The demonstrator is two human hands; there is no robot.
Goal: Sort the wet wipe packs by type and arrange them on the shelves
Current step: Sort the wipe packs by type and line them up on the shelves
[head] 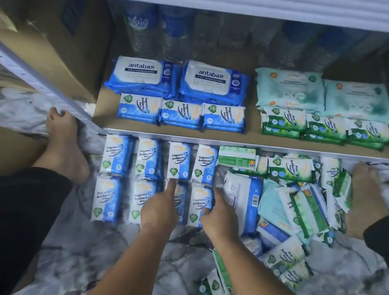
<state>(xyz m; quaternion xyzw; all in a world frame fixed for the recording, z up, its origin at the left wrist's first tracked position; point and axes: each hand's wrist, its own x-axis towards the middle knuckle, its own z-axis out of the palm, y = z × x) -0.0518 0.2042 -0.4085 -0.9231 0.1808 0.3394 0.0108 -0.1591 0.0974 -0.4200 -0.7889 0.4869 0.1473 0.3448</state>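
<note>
Blue-and-white plastic wipe packs (112,155) sit in a grid on the marble floor (103,258), just near of the shelf (237,143). Left hand (161,209) rests flat on one near-row pack (181,201), and right hand (217,216) grips its right neighbour (198,202).

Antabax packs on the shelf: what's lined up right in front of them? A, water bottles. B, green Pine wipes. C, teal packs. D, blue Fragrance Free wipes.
D: three blue Fragrance Free packs sit in a row directly in front of the two antabax packs, while the green Pine packs are off to the right.
</note>
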